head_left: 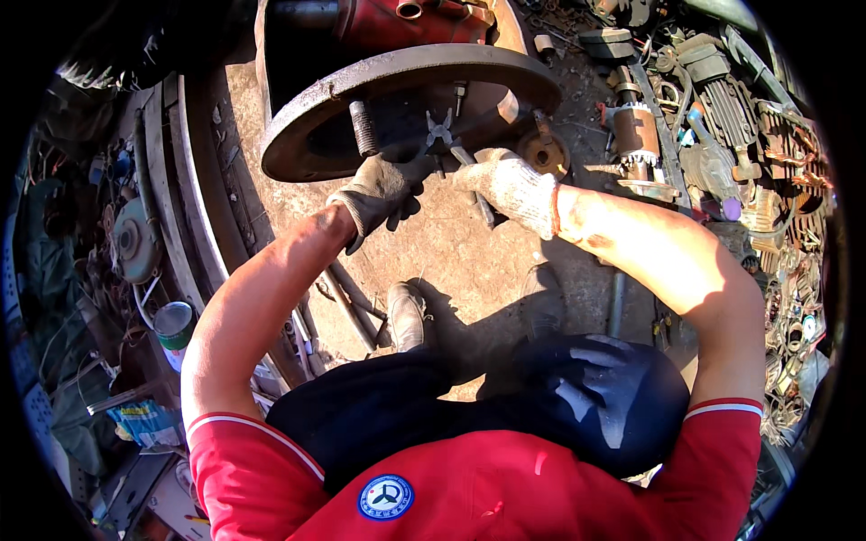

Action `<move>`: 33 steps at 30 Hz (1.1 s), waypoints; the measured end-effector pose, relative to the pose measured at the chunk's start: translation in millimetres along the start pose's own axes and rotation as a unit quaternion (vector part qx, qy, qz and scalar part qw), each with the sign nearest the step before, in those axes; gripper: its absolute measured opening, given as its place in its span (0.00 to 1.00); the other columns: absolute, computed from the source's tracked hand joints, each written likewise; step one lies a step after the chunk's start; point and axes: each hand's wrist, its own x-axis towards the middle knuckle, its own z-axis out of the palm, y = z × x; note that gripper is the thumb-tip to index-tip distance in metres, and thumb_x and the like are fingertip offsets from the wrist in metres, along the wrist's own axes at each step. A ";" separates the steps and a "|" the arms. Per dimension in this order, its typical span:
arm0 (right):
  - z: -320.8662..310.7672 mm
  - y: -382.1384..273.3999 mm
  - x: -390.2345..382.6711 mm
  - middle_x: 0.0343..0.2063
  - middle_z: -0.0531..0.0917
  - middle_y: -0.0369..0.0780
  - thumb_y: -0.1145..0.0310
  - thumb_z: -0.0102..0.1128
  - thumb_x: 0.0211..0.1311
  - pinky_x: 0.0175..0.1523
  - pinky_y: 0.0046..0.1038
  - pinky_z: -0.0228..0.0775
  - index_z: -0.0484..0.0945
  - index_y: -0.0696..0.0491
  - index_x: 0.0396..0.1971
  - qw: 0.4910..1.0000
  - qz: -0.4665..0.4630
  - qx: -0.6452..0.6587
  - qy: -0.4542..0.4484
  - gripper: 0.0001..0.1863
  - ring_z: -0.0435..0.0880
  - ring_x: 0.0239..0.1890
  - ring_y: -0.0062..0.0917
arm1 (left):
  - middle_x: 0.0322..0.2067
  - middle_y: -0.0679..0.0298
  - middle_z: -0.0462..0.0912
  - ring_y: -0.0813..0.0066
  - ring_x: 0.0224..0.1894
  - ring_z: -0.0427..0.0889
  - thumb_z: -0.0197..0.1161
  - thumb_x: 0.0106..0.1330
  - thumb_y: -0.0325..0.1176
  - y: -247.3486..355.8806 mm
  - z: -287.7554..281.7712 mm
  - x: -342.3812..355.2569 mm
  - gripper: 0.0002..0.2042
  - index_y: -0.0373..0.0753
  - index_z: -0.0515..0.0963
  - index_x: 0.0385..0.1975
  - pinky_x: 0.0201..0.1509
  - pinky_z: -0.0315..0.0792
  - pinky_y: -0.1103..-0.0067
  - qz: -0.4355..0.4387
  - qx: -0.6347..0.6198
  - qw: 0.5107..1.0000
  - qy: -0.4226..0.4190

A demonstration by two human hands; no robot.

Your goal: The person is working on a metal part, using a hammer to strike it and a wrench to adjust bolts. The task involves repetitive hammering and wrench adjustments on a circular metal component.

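A pair of metal pliers (439, 129) points away from me, its jaws spread under the rim of a large round metal disc (410, 61). My right hand (510, 183), in a whitish knit glove, is closed around one handle, whose end sticks out below the fist. My left hand (383, 187), in a dirty grey glove, has its fingertips drawn together at the other handle, partly in shadow; their exact grip is hard to see. Just beyond the left hand, a threaded stud (363, 127) juts from the disc. A smaller bolt (460, 97) stands near the jaws.
Red machinery (410, 27) sits behind the disc. A rusty ring-shaped part (543, 155) lies beside it. Motor parts, including a copper-coloured rotor (636, 133), and scrap crowd the right. On the left are long metal rails (176, 180), a can (174, 325) and rods (347, 307) near my shoes.
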 end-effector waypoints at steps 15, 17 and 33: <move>28.8 86.2 147.8 0.53 0.88 0.47 0.68 0.61 0.73 0.66 0.47 0.78 0.83 0.60 0.54 0.878 -0.243 0.413 0.004 0.16 0.85 0.57 0.42 | 0.33 0.63 0.83 0.70 0.32 0.80 0.66 0.70 0.46 -26.4 -26.5 116.1 0.16 0.44 0.83 0.51 0.35 0.74 0.73 0.123 0.019 0.989 0.080; 34.7 47.9 128.4 0.54 0.86 0.49 0.67 0.59 0.74 0.69 0.47 0.75 0.82 0.60 0.55 0.810 -0.037 0.582 -0.062 0.17 0.84 0.59 0.43 | 0.35 0.62 0.83 0.69 0.34 0.80 0.66 0.70 0.45 -32.8 -46.2 112.2 0.16 0.44 0.83 0.52 0.37 0.74 0.72 0.135 0.032 0.985 0.104; 17.0 62.5 122.7 0.44 0.89 0.49 0.77 0.56 0.64 0.54 0.32 0.81 0.83 0.61 0.51 0.844 -0.490 -0.118 0.184 0.17 0.89 0.47 0.42 | 0.48 0.55 0.85 0.57 0.48 0.83 0.60 0.76 0.44 -20.7 -10.5 108.4 0.17 0.40 0.82 0.54 0.52 0.77 0.64 0.239 0.271 0.913 0.192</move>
